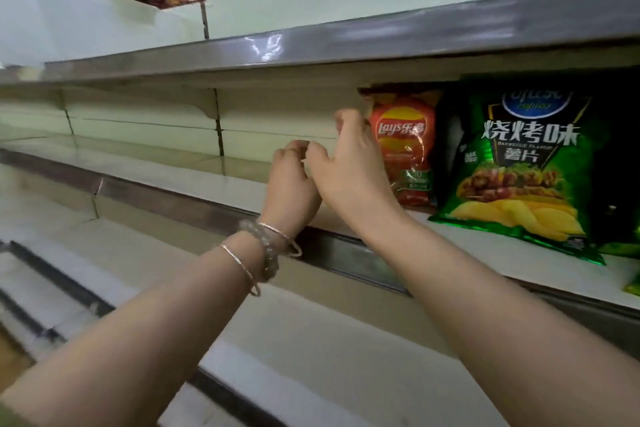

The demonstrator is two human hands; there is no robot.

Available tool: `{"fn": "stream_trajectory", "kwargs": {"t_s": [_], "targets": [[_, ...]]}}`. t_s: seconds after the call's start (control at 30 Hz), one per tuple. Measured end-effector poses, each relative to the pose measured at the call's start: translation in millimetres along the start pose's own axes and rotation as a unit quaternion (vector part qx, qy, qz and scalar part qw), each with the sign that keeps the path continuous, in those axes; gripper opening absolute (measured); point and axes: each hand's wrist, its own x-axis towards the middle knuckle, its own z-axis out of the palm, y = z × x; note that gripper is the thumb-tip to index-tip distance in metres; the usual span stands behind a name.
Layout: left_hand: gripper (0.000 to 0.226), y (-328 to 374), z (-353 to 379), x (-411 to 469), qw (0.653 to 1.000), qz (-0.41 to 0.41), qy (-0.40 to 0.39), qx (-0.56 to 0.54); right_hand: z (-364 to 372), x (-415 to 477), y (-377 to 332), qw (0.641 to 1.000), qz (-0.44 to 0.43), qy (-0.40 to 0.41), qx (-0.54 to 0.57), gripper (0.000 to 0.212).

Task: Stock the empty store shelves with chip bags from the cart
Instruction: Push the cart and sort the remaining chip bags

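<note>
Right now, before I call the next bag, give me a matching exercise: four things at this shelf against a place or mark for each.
Things:
1. red chip bag
2. green chip bag
3. left hand
4. right hand

Descriptions:
A. bracelets on its wrist
B. furthest right of the four
C. fingers up by the red bag's left edge
D. upright between a hand and the green bag

Pairs: 1-D, 2-B, 3-A, 4-C.
</note>
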Motion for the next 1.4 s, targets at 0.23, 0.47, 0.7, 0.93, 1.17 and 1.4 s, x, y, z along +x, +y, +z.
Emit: {"fn": "stream_trajectory", "kwargs": {"t_s": [0.23,0.47,0.7,0.93,1.17,1.4], "targets": [[0.031,-37,-57,-140,0.991,-0.098,0.09,-0.004,48,-105,18,0.968,-0.064,-0.106,0.217,0.027],[0.034,-86,-59,-330,0.924,-0.34,0.162,0.066,92,-256,75,0.894,-0.091,-0.412,0.149,0.032],[0.043,-90,-56,-493,0.817,-0.483,0.107,0.297,108,-369,121,0.773,-0.22,-0.592,-0.06,0.063],[0.077,-89,-65,-561,0.744,-0.505,0.032,0.437,118,-393,133,0.822,-0.332,-0.448,-0.111,0.049],[0.076,-111,-76,-541,0.746,-0.503,0.003,0.437,156,-386,137,0.842,-0.35,-0.401,-0.083,0.042],[0.043,-180,-119,-493,0.746,-0.526,-0.026,0.408,229,-350,109,0.82,-0.34,-0.449,-0.108,0.063]]}}
